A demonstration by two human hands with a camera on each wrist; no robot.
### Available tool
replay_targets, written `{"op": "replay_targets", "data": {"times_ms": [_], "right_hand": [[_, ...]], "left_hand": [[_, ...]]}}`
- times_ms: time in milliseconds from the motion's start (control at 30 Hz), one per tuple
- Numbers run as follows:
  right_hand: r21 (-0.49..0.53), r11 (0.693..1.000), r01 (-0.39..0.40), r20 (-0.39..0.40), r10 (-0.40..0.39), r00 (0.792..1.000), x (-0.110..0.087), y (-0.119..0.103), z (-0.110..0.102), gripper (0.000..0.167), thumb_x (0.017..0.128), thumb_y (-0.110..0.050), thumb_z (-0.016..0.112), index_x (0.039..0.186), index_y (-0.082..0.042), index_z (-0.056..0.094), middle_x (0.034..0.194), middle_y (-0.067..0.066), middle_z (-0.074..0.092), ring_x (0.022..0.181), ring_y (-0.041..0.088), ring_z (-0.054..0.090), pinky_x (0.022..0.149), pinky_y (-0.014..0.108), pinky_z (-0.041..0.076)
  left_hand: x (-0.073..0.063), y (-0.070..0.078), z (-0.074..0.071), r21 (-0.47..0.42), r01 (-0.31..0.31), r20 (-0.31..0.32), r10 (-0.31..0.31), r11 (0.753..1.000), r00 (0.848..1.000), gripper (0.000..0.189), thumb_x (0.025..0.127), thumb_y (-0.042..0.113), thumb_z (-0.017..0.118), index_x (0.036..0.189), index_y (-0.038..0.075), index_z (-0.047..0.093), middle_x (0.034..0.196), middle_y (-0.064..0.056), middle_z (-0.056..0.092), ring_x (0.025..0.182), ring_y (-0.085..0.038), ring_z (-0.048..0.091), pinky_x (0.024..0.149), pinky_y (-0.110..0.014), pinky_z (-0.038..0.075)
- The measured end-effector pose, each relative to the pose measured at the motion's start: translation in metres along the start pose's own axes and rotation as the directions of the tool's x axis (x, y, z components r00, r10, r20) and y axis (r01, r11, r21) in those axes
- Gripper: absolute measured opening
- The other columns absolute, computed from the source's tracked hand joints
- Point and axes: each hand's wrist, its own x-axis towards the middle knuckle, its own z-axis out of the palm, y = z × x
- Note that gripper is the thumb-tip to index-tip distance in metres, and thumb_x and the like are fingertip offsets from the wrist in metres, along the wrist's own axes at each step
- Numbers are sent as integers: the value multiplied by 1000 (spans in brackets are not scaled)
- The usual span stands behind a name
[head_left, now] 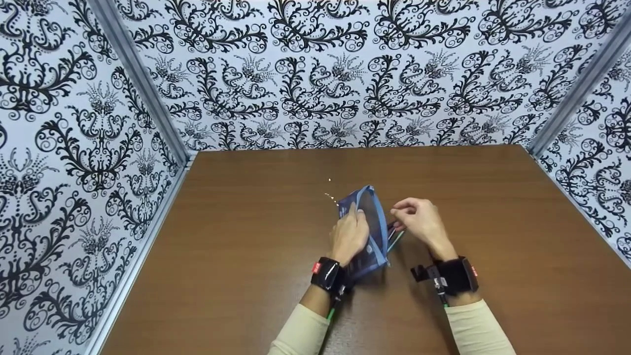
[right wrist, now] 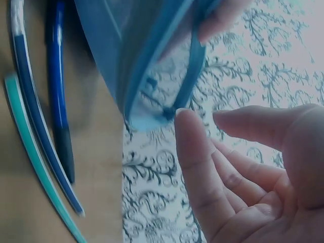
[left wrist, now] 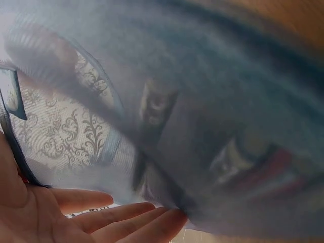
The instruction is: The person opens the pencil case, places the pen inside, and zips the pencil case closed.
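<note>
A blue mesh zip pouch (head_left: 375, 212) stands tilted above the table with its zipped mouth gaping to the right. My left hand (head_left: 349, 237) grips its left side, fingers against the mesh. The left wrist view shows that hand (left wrist: 96, 217) below the pouch's mesh (left wrist: 212, 91), with blurred shapes behind it. Just right of the mouth is my right hand (head_left: 421, 222), thumb and forefinger bent with a gap between them and nothing held. By the zip's end in the right wrist view, I cannot tell whether its forefinger touches the pouch.
On the wooden table (head_left: 246, 236), beside the pouch, lie a blue pen (right wrist: 59, 91), a dark blue slim stick (right wrist: 38, 111) and a teal one (right wrist: 33, 147). Small bright specks (head_left: 331, 197) show left of the pouch. Patterned walls (head_left: 315, 74) enclose the back and sides.
</note>
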Motion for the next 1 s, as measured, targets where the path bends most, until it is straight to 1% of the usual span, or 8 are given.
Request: {"op": "replay_targets", "data": {"times_ms": [133, 333, 533, 667, 733, 867, 967, 1000], "right_hand": [[-48, 999, -24, 17, 24, 1000, 0, 4, -13, 17, 92, -6, 65, 100, 8, 69, 87, 19, 75, 63, 25, 72, 57, 28, 59], [-99, 992, -76, 34, 79, 996, 0, 8, -29, 18, 95, -7, 63, 101, 9, 68, 91, 24, 73, 72, 33, 73, 64, 37, 61], [-189, 975, -120, 101, 141, 985, -1, 17, -43, 15, 95, -6, 62, 97, 8, 67, 84, 20, 72, 69, 26, 71, 63, 32, 60], [-268, 950, -160, 139, 203, 969, -1, 26, -52, 12, 94, -4, 59, 96, 5, 67, 83, 14, 70, 67, 19, 67, 59, 26, 56], [-296, 937, -187, 163, 242, 956, -1, 29, -55, 11, 93, -5, 59, 95, 4, 66, 83, 11, 69, 66, 15, 64, 58, 25, 53], [-312, 923, -224, 217, 299, 929, -1, 34, -58, 8, 93, -6, 60, 92, 2, 63, 80, 8, 66, 64, 13, 59, 56, 24, 50], [-315, 918, -240, 235, 320, 918, -1, 38, -58, 5, 91, -4, 60, 90, 1, 62, 79, 9, 66, 63, 13, 60, 55, 25, 51], [-324, 917, -233, 239, 318, 917, -1, 39, -58, 5, 90, -3, 59, 90, 2, 61, 78, 8, 66, 63, 12, 60, 55, 25, 51]], "left_hand": [[-1, 0, -1, 1, 1, 3, -1, 1000, 1000, 54, 105, 36, 28, 149, 11, 45, 138, -10, 60, 119, -38, 61, 98, -54, 47], [-1, 0, -2, 1, 1, 1, -1, 1000, 1000, 54, 105, 36, 27, 150, 11, 44, 139, -9, 60, 120, -38, 60, 99, -54, 47], [0, 1, -1, 1, -4, -1, 4, 1000, 1000, 54, 105, 36, 28, 149, 11, 46, 137, -10, 61, 119, -38, 61, 98, -54, 48], [1, 1, 1, -6, -8, -8, 8, 1000, 1000, 53, 105, 34, 28, 148, 9, 47, 136, -12, 62, 119, -38, 61, 97, -55, 48], [1, 1, 0, -9, -8, -11, 8, 1000, 1000, 53, 105, 34, 28, 148, 9, 48, 135, -13, 62, 119, -37, 61, 97, -55, 48], [1, 1, -1, -19, 6, -7, -6, 1000, 1000, 53, 105, 35, 28, 148, 11, 47, 136, -12, 61, 122, -37, 60, 99, -54, 47], [2, 1, -3, -38, 22, 2, -22, 999, 1000, 54, 105, 36, 28, 150, 12, 45, 139, -12, 59, 124, -37, 58, 102, -53, 45], [2, 1, -4, -45, 26, 4, -26, 999, 1000, 54, 105, 37, 28, 150, 13, 45, 140, -12, 59, 124, -37, 58, 103, -53, 45]]}}
